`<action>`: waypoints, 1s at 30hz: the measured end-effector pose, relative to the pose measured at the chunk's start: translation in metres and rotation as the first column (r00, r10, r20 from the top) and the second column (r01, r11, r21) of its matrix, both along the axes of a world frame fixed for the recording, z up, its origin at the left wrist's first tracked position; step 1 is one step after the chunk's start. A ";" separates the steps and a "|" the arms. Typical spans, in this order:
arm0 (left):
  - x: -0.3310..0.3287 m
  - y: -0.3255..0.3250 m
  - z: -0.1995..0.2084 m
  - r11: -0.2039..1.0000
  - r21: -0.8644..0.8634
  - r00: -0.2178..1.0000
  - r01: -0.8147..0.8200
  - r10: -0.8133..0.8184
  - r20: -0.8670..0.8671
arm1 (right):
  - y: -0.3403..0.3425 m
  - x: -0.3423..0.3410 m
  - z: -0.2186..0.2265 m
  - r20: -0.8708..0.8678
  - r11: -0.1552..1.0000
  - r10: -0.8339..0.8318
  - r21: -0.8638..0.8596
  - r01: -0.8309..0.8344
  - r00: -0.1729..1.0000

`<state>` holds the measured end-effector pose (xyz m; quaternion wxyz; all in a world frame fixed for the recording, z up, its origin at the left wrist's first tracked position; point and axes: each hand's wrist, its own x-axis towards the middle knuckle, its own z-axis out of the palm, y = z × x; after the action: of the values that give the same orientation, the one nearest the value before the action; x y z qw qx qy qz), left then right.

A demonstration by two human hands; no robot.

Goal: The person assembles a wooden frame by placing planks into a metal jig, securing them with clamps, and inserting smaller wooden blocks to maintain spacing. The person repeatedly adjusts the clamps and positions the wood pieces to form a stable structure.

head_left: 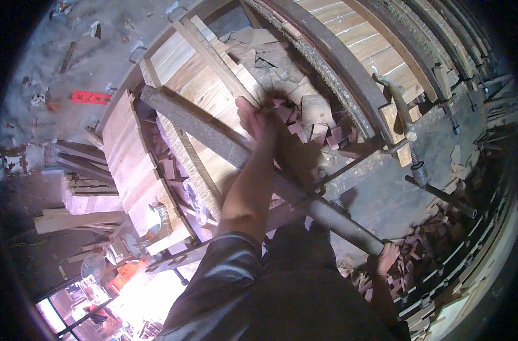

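My left hand (254, 118) reaches forward to the near end of a long wooden strip (213, 57), with its fingers closed around that end. The strip lies over a panel of pale wooden boards (193, 82). Below my left forearm a long dark metal bar (207, 128) runs slantwise from the upper left to the lower right. My right hand (387, 258) is wrapped round the bar's near right end. Another wooden strip (182, 142) lies left of my forearm, passing under the bar. The forearm hides part of the bar and boards.
Wood offcuts (304, 113) fill the gap beyond my left hand. A curved metal frame (338, 62) and a threaded clamp screw (419, 170) are on the right. More scraps (435, 238) lie on the floor. Stacked boards (91, 190) and a red paper strip (91, 97) are on the left.
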<state>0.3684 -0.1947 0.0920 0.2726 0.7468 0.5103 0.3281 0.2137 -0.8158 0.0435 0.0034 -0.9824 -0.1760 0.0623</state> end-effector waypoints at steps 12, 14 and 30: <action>0.000 0.010 0.004 0.984 -0.176 0.969 -0.028 -0.017 -0.248 | 0.041 -0.001 0.016 -0.081 0.994 -0.094 0.052 0.099 0.992; 0.002 0.004 0.012 0.973 -0.227 0.962 -0.043 -0.021 -0.274 | 0.038 -0.002 0.015 -0.088 0.995 -0.088 0.041 0.092 0.992; -0.027 0.035 -0.028 0.965 0.064 0.890 0.254 -0.207 -0.406 | 0.020 0.000 -0.013 0.121 0.990 0.064 0.113 -0.078 0.991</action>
<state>0.3410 -0.1592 0.0644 0.1571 0.8674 0.4425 0.1646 0.2138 -0.7954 0.0310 0.0489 -0.9755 -0.2144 -0.0059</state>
